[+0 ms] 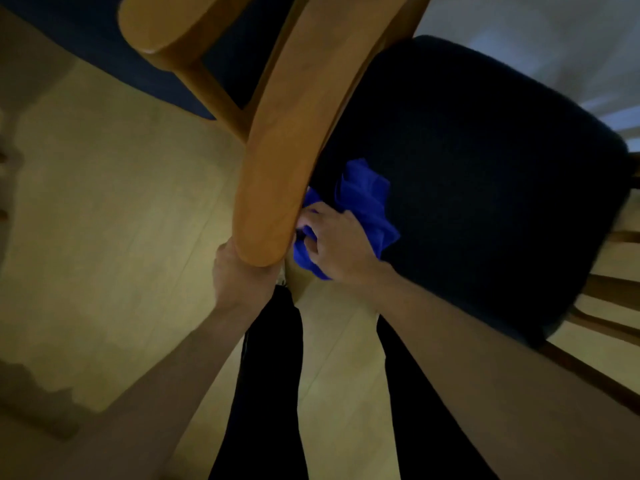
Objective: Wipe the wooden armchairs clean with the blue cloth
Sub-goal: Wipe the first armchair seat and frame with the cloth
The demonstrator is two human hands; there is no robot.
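Observation:
A wooden armchair's curved armrest (294, 133) runs from the top down to the middle of the head view, beside its dark seat cushion (467, 188). My left hand (239, 275) grips the rounded front end of the armrest from below. My right hand (336, 244) holds the bunched blue cloth (363, 199) against the inner side of the armrest, just over the cushion's edge. Part of the cloth is hidden under my fingers and behind the armrest.
A second wooden armrest (166, 26) and a dark cushion (104, 46) show at the top left. Pale wooden floor (104, 220) lies to the left and below. My dark trouser legs (273, 393) stand under the arms. Chair legs (616, 296) show at the right edge.

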